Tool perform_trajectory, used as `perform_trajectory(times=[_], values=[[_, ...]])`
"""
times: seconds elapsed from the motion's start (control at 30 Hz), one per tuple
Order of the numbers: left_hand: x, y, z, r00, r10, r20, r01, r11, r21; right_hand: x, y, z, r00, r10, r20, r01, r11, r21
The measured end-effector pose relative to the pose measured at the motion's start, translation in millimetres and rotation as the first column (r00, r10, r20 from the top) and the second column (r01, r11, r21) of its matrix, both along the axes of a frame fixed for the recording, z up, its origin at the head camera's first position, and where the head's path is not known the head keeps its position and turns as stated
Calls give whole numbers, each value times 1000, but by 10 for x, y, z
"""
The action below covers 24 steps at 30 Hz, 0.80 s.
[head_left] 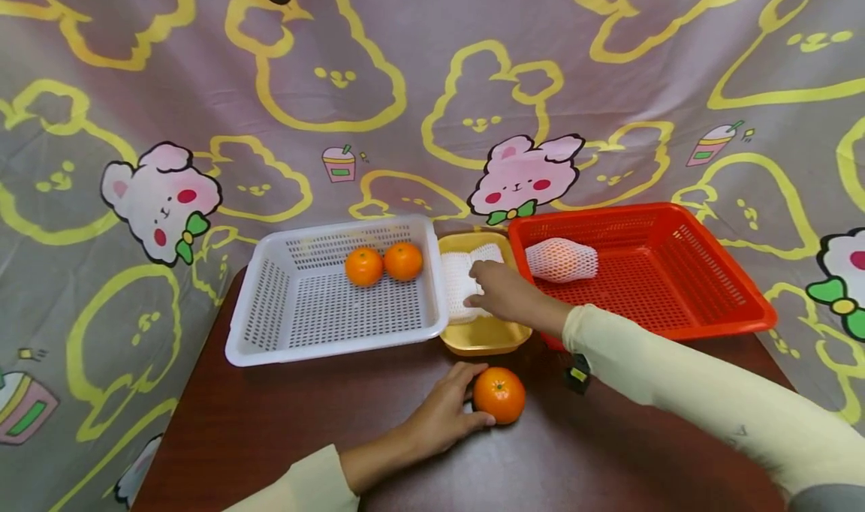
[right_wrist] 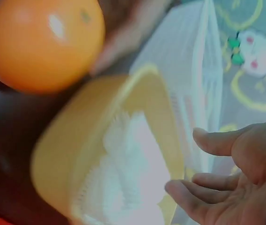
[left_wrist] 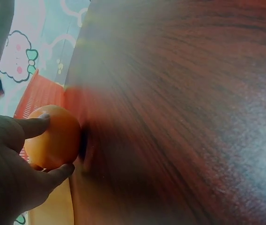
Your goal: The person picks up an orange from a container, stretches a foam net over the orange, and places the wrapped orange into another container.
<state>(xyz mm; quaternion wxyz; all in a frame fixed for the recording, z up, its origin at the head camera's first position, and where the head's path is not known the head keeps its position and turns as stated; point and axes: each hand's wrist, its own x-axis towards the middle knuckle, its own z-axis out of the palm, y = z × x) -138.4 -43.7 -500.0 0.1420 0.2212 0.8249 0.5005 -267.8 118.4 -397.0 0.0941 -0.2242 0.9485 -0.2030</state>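
Note:
My left hand (head_left: 442, 411) holds an orange (head_left: 500, 396) at the front of the table, thumb on the near side and fingers on the far side. The left wrist view shows the same orange (left_wrist: 53, 138) between thumb and fingertips. My right hand (head_left: 507, 290) reaches over a yellow basket (head_left: 483, 339), fingers spread and parted with nothing between them. White foam net sleeves (head_left: 458, 287) lie in that basket under the hand; in the right wrist view the fingertips (right_wrist: 175, 187) are close over the sleeves (right_wrist: 128, 173).
Left of the yellow basket stands a white basket (head_left: 338, 354) with two oranges (head_left: 365, 266) inside. A red basket (head_left: 676, 272) on the right holds an orange in a foam net (head_left: 562, 260). A patterned curtain (head_left: 405, 84) hangs behind the dark wooden table (head_left: 270, 422).

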Motion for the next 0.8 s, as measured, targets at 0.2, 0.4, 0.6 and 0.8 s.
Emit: perform_trajectory(times=[0.2,0.4,0.6,0.8], values=[[-2,-8,9,1000,-3,11,3,1000,3,-464,-218,-109,985,-122,122,110,989,101],[-13,-18,10,1000,5,19,-5,1000,-2,-676,-365,-180,911,-285,299,263,958,114],[-20,-25,23,999,3,48,-3,1000,6,-720,-450,-246,806,-390,444,422,906,31],[-27,-37,11,998,-4,65,3,1000,16,-737,-440,-295,747,-442,496,516,856,-14]])
